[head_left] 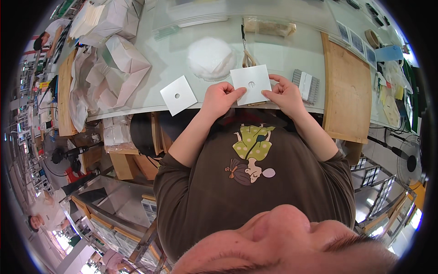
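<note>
Above the front edge of the table I hold a flat white square sleeve (261,73) with a round hole in its middle. My left hand (221,99) pinches its left edge, thumb on top. At the right edge my right hand (288,97) grips it between thumb and fingers. To the left, a second white square sleeve (185,93) with a hole lies tilted at the table edge. A stack of round white sheets (210,57) sits beyond my left hand. Behind the held sleeve lies a slim tool with tan loop-like handles (248,60), partly covered.
A grey ribbed block (306,86) stands right of my right hand. Wooden boards flank the work area, one at the right (346,86). Crumpled white paper (121,68) lies at the left, and a clear plastic sheet (273,11) at the back. Other people are far left.
</note>
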`<state>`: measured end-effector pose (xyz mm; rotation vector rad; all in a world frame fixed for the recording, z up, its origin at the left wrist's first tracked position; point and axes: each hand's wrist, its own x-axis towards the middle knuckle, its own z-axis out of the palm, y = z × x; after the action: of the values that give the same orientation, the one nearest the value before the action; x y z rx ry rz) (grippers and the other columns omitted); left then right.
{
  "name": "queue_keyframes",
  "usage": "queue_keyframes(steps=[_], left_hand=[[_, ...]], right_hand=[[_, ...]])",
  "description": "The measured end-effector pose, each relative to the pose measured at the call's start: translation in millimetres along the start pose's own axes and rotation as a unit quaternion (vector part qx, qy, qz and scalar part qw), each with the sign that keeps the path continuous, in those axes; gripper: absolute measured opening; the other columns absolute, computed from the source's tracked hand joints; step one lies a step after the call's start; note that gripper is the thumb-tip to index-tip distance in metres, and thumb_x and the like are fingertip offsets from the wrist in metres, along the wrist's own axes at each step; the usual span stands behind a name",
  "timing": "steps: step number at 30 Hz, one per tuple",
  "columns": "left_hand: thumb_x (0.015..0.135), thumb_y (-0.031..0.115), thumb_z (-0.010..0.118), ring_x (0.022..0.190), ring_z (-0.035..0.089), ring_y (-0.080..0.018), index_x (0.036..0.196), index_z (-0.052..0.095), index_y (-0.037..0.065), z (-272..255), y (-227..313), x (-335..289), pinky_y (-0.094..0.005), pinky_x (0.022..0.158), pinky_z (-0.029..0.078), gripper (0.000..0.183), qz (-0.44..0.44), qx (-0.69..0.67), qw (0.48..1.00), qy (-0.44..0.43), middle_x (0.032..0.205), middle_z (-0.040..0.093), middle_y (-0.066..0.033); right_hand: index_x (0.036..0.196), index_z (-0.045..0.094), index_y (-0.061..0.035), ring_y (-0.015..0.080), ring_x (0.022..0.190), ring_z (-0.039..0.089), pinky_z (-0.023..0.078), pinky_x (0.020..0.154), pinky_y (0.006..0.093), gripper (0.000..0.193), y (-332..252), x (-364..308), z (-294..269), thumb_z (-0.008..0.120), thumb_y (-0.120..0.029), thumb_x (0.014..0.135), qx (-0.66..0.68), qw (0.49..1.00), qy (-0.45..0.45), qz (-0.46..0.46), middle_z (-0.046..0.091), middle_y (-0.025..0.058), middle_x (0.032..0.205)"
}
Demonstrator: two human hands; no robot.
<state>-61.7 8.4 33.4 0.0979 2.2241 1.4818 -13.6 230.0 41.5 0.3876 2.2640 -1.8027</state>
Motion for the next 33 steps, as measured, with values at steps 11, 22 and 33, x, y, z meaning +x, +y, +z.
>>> queue_keyframes(steps=[11,22,33], left_hand=[[0.076,0.033,0.078,0.055,0.046,-0.0062,0.065,0.06,0.001,2,0,0,-0.0223,0.051,0.039,0.038,-0.019,0.001,1.0,0.004,0.059,0.056,0.0007],[0.074,0.024,0.076,0.086,0.058,-0.0215,0.084,0.065,0.005,16,-9,-4,-0.0304,0.069,0.048,0.024,0.353,0.178,0.897,0.2,0.088,0.062,-0.0057],[0.069,-0.001,0.06,0.113,0.052,-0.0316,0.102,0.066,0.01,-15,-1,-8,-0.0409,0.094,0.04,0.035,0.422,0.296,0.855,0.056,0.106,0.063,-0.0037]], right_hand=[[0.125,0.052,0.0027,0.0013,0.057,0.045,0.036,0.054,0.018,0.052,6,0,-1,0.073,-0.009,0.079,0.002,1.0,0.007,0.0,0.052,-0.0056,0.064],[0.112,0.061,-0.0067,0.0175,0.08,0.058,0.048,0.065,0.0275,0.045,13,-3,-21,0.078,-0.011,0.071,-0.229,0.898,0.024,-0.375,0.06,0.0066,0.099],[0.102,0.064,-0.0069,0.0254,0.077,0.06,0.051,0.062,0.0336,0.032,4,-2,-34,0.065,0.0,0.071,-0.378,0.785,-0.047,-0.488,0.062,0.0095,0.111]])
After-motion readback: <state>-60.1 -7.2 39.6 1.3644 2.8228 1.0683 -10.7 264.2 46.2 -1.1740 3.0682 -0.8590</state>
